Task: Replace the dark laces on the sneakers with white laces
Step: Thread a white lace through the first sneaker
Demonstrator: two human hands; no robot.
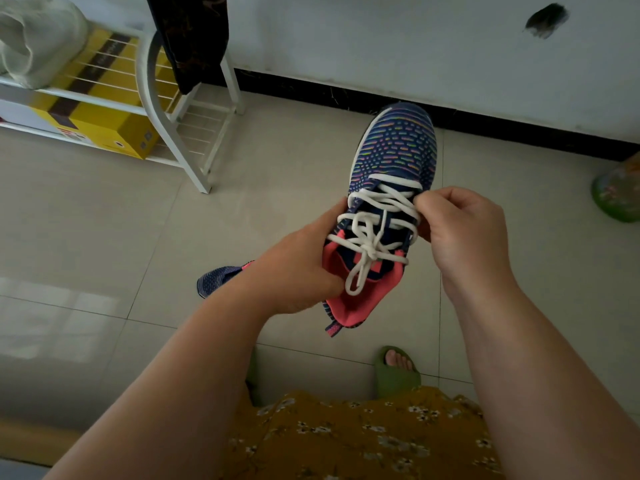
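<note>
Head view: two sneakers, one (391, 157) white-laced (374, 223), gripped by left hand (294, 268), right hand (457, 230) pinching lace.

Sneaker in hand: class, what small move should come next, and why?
Probably tug the crossings snug with the right hand, which pinches the white lace near the upper rows. The left hand holds the sneaker by its collar, and the rows look loose and uneven though already knotted.

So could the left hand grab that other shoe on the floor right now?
Probably not yet. The left hand is gripping the held sneaker by its collar, so it's busy. The other sneaker lies on the floor beneath that arm, with nothing visibly covering it.
</note>
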